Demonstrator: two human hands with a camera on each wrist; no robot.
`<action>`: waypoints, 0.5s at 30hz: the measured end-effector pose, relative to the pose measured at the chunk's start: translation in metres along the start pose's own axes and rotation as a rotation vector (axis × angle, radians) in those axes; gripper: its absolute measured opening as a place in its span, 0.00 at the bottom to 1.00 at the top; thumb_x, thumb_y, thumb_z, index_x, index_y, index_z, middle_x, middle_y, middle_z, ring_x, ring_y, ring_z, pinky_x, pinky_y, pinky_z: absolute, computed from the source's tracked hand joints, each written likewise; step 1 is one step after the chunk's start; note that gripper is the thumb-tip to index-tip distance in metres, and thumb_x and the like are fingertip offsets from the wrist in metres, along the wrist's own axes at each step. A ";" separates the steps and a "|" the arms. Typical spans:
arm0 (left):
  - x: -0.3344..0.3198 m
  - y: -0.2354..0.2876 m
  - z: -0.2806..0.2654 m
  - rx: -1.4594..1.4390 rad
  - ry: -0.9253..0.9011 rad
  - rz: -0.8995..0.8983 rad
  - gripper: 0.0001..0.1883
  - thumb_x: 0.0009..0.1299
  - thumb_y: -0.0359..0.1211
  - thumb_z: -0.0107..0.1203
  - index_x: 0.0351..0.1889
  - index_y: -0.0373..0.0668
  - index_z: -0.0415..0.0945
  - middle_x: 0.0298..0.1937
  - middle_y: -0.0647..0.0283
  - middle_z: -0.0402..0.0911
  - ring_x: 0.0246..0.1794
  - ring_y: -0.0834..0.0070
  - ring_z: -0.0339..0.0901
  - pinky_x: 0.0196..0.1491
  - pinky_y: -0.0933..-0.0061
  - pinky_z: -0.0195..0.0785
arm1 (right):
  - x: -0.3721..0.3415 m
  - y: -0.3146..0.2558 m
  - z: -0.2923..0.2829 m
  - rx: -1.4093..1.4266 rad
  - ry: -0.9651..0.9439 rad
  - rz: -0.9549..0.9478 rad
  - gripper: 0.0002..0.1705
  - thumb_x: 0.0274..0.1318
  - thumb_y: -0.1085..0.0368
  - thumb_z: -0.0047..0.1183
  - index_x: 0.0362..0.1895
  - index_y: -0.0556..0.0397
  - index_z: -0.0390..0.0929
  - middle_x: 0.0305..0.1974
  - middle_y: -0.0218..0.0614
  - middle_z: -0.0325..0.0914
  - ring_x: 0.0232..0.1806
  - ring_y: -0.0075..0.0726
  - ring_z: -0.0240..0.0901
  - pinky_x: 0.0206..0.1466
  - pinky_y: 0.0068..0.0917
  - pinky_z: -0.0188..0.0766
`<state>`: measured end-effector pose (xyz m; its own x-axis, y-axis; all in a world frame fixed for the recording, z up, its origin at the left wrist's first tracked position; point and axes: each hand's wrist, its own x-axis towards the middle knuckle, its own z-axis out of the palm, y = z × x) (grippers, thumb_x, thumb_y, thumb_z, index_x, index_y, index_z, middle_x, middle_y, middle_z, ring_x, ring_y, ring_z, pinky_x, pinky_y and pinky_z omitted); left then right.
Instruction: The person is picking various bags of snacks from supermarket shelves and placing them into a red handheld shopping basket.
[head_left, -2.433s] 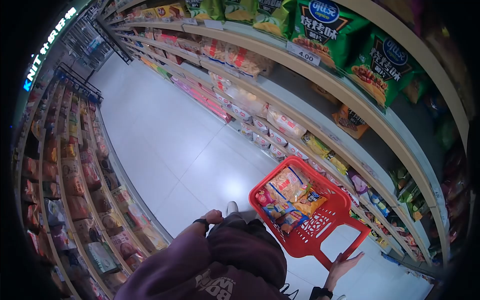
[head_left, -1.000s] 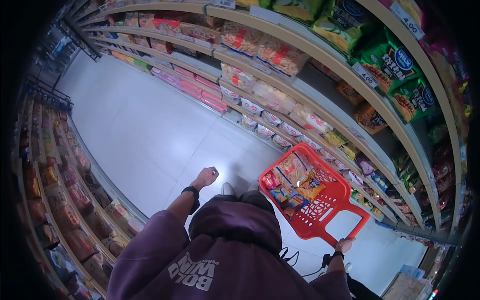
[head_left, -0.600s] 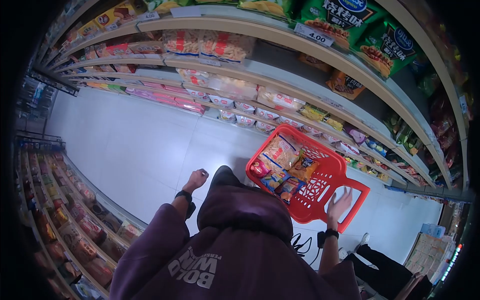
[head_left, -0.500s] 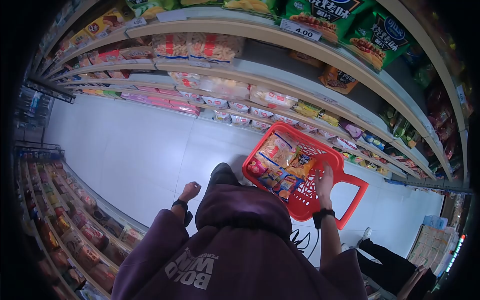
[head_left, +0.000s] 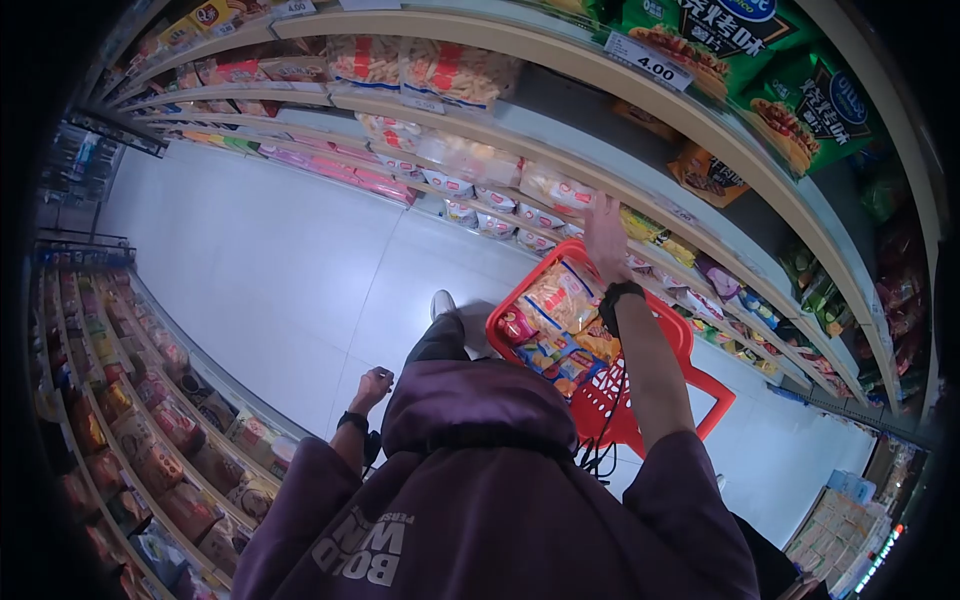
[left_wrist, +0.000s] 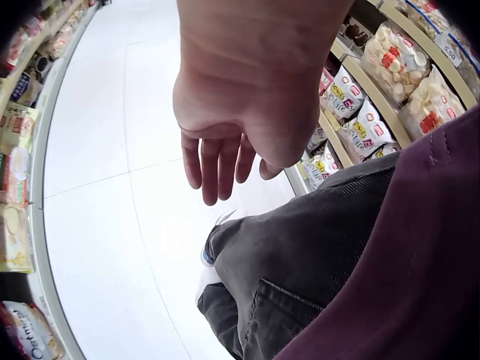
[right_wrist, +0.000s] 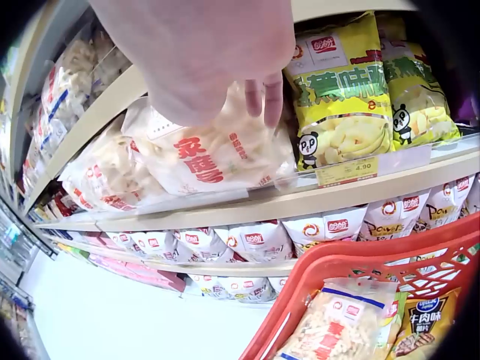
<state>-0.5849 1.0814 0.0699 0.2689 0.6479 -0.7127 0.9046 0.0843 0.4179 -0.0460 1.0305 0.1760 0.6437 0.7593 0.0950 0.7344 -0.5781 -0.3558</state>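
Smooth tiled floor (head_left: 280,220), perforated red basket (right_wrist: 352,259), right fingers (right_wrist: 274,101) extended at plump bag (right_wrist: 202,154), left fingers (left_wrist: 210,169) loose

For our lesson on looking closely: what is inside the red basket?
In the basket: a clear bag, an orange bag, a mostly covered green bag, a pink pack and blue packs. The right arm covers part of the basket; anything under these packs is hidden.

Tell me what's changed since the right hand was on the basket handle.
The right hand has let go of the handle and moved forward over the red basket to a bag of pale snacks on the shelf; whether it grips it is unclear. The left hand still hangs free, and the snack bags in the basket look unchanged.
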 end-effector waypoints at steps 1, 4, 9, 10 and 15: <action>0.001 0.001 0.001 -0.017 -0.002 0.001 0.18 0.65 0.40 0.52 0.41 0.32 0.77 0.32 0.53 0.83 0.30 0.70 0.82 0.37 0.70 0.75 | 0.001 -0.001 0.001 0.007 -0.004 0.025 0.26 0.63 0.60 0.42 0.62 0.54 0.55 0.59 0.56 0.59 0.52 0.63 0.68 0.48 0.48 0.73; 0.004 0.007 0.000 -0.020 -0.011 0.000 0.19 0.64 0.41 0.52 0.41 0.32 0.78 0.32 0.53 0.83 0.30 0.70 0.82 0.38 0.71 0.75 | 0.002 0.005 0.005 -0.008 -0.015 0.062 0.21 0.63 0.60 0.41 0.58 0.54 0.59 0.56 0.55 0.62 0.49 0.59 0.71 0.45 0.46 0.74; 0.016 0.020 -0.007 0.036 -0.035 0.037 0.19 0.64 0.41 0.52 0.40 0.33 0.78 0.31 0.54 0.83 0.29 0.70 0.82 0.38 0.71 0.75 | 0.014 0.022 -0.001 -0.152 -0.048 -0.081 0.11 0.60 0.63 0.44 0.44 0.54 0.71 0.39 0.48 0.77 0.37 0.50 0.78 0.38 0.43 0.76; 0.019 0.023 -0.009 0.062 -0.042 0.064 0.19 0.64 0.41 0.52 0.40 0.33 0.78 0.31 0.54 0.83 0.29 0.70 0.82 0.38 0.71 0.75 | 0.018 0.026 0.001 -0.214 -0.074 -0.111 0.10 0.58 0.64 0.44 0.42 0.53 0.72 0.35 0.46 0.78 0.35 0.49 0.79 0.37 0.43 0.76; 0.055 0.034 -0.011 -0.047 -0.110 0.095 0.19 0.65 0.42 0.51 0.42 0.34 0.77 0.34 0.54 0.83 0.31 0.70 0.82 0.38 0.70 0.74 | 0.022 0.032 0.006 -0.423 -0.094 -0.214 0.09 0.54 0.68 0.44 0.38 0.50 0.76 0.26 0.41 0.79 0.27 0.45 0.80 0.31 0.40 0.76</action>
<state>-0.5431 1.1281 0.0508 0.3894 0.5678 -0.7253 0.8576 0.0638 0.5103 -0.0099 1.0306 0.1616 0.4604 0.8870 0.0338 0.8839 -0.4617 0.0742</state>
